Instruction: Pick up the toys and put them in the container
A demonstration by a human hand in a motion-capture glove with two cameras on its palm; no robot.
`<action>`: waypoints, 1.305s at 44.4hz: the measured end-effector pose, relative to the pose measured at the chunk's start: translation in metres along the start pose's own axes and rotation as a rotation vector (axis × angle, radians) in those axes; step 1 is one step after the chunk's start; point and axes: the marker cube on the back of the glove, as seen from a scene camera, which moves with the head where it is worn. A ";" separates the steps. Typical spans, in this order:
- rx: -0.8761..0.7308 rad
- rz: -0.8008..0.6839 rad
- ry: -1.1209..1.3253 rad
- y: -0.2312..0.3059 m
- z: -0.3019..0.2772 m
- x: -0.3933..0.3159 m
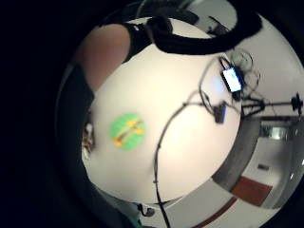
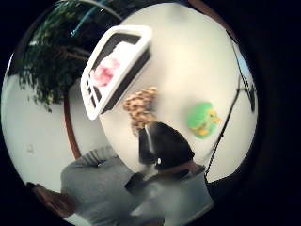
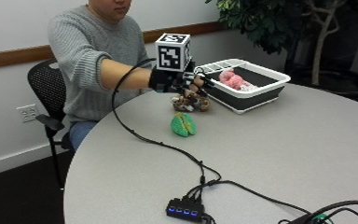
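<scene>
My gloved right hand is held out over the grey round table, just left of the container. Its fingers curl round the top of a brown spotted plush toy, which hangs under it at about table height; whether the toy touches the table I cannot tell. The thumb side palm view shows that toy beside a black-gloved finger. A green toy lies on the table nearer the front. The white-rimmed black container holds a pink toy.
A black cable runs from the glove across the table to a hub with blue lights near the front edge. A potted plant stands behind the container. The person sits on a black chair.
</scene>
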 end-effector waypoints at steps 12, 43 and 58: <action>-0.100 0.026 -0.051 0.017 0.043 0.022; -0.096 0.021 0.077 0.020 0.127 0.003; 0.046 0.006 0.179 0.010 0.099 -0.007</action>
